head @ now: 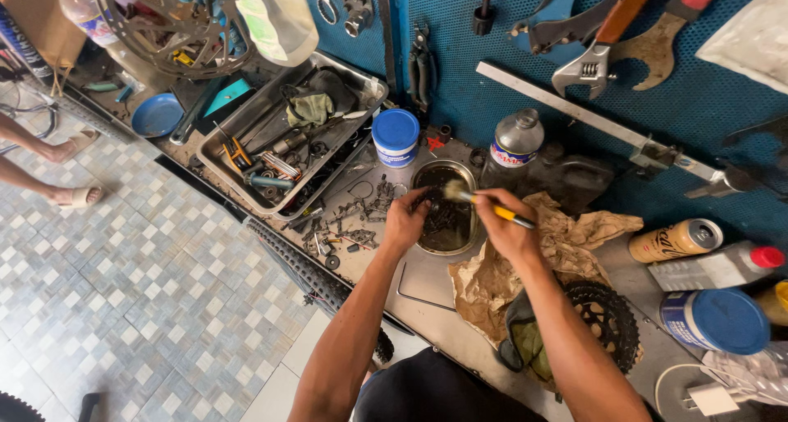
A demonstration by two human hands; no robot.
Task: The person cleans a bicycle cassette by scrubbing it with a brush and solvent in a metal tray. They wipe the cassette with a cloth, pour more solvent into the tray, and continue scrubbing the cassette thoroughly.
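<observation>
I'm mid-scrub — my left hand (405,218) clamped on a greasy chain (443,217) over the oval metal pan (468,174) on the surface, my right hand (502,223) closed around a yellow-handled brush (484,202) — next, I'd judge, steady strokes along the links.

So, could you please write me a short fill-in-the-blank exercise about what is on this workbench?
1. The right hand holds a brush with a ____ handle.
2. The left hand holds a dark part at the rim of the oval ____, which holds dark liquid.
3. The black toothed sprocket lies on crumpled brown ____.
4. The tub behind the basin has a ____ lid.

Missing words: yellow; basin; paper; blue
</observation>
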